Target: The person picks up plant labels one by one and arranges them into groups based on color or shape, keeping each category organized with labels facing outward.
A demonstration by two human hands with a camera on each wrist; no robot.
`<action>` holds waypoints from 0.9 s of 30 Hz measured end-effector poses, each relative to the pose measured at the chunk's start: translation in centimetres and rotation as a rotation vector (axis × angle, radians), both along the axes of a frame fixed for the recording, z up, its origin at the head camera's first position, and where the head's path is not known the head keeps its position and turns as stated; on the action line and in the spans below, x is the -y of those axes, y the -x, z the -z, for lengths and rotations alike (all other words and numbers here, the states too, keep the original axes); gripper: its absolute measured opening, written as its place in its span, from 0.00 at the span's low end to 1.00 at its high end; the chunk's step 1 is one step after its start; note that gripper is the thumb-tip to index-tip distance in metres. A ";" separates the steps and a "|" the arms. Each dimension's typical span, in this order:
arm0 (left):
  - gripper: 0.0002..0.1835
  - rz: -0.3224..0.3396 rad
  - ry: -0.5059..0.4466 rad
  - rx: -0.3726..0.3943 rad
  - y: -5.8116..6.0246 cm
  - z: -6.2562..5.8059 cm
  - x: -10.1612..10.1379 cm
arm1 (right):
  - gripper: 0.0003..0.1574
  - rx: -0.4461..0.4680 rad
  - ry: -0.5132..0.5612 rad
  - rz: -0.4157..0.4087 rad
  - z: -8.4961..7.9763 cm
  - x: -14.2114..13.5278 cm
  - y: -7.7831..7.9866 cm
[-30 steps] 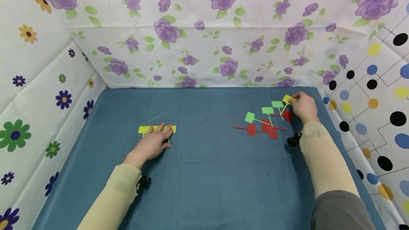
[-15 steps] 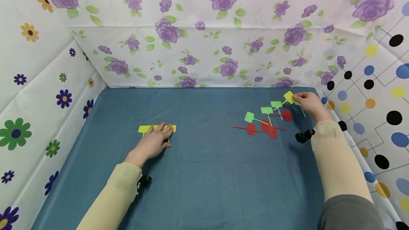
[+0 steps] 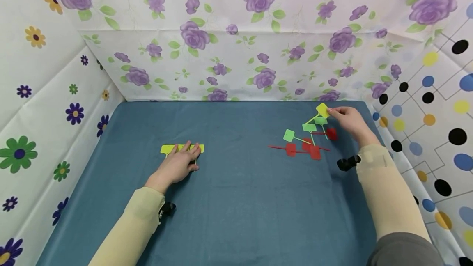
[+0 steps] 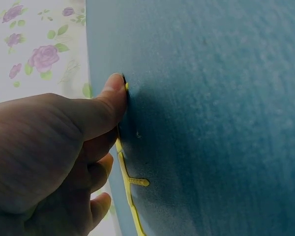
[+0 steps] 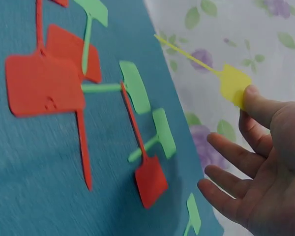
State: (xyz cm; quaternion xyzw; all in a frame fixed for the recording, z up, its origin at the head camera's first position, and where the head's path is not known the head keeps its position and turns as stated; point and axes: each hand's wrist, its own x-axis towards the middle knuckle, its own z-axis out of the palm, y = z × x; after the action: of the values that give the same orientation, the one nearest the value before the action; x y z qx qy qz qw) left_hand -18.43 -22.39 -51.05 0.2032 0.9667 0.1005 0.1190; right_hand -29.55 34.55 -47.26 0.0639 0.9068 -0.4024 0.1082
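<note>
My left hand [image 3: 177, 165] rests with spread fingers on a row of yellow plant labels [image 3: 167, 149] at the left of the table; its fingers partly cover them. In the left wrist view, a thin yellow stem [image 4: 139, 182] sticks out below the row. At the far right, my right hand [image 3: 351, 122] pinches a yellow plant label [image 3: 322, 110] by its head between thumb and forefinger, raised above the cloth. Its stem points left in the head view. Beneath lie green plant labels [image 3: 289, 135] and red plant labels [image 3: 315, 152], some overlapping.
A blue cloth [image 3: 236, 200] covers the table. Flowered sheeting [image 3: 236, 65] rises at the back edge, with a dotted sheet [image 3: 436, 134] on the right side. One green label [image 5: 193, 214] lies apart near the right hand.
My right hand lifts the yellow label off the pile, swings right, then comes back left with it. The left hand stays in place on the yellow row.
</note>
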 end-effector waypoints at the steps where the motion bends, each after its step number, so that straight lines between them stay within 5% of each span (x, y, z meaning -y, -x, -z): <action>1: 0.37 -0.002 -0.002 0.001 0.0 0.0 0.0 | 0.51 -0.006 0.003 -0.005 0.0 0.3 0.0; 13: 0.37 -0.002 -0.005 -0.006 -0.1 0.0 0.1 | 0.46 -0.038 0.004 -0.006 0.2 3.9 -1.0; 27: 0.37 0.028 0.027 -0.014 -0.2 0.2 0.0 | 0.28 -0.045 0.070 -0.163 1.4 10.3 -1.7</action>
State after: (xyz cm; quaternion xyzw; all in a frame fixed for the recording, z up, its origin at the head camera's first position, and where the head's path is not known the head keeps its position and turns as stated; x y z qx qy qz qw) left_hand -18.19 -22.36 -51.23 0.2156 0.9659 0.0846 0.1162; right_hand -27.83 24.30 -48.63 -0.0229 0.8965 -0.4252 0.1222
